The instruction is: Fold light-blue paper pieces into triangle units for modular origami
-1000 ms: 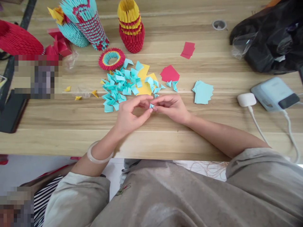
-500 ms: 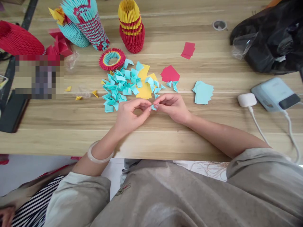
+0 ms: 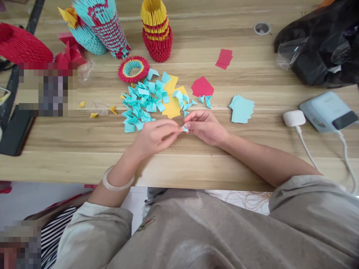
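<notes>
A small light-blue folded paper piece (image 3: 185, 129) is pinched between both hands above the wooden table. My left hand (image 3: 157, 136) holds its left side, fingers pressed together. On its right side, my right hand (image 3: 206, 127) grips with thumb and forefinger. Fingertips cover much of the piece. Beyond my left hand lies a heap of light-blue folded papers (image 3: 143, 93), beside yellow paper sheets (image 3: 171, 108). Small blue folded triangles (image 3: 208, 101) lie just past my right hand, near red paper sheets (image 3: 202, 86). A stack of light-blue sheets (image 3: 242, 109) rests farther right.
Behind the heap sit a red-rimmed paper ring (image 3: 121, 71), a red-and-yellow paper vase (image 3: 157, 37) and a blue-and-red one (image 3: 108, 33). At right are a white earbud case (image 3: 294, 118), a power bank (image 3: 319, 108) with cables and a black bag (image 3: 322, 48). Another person sits lower left.
The fingers of my left hand have closed together, and that hand has turned over slightly toward the paper piece. Both hands have shifted a little to the right.
</notes>
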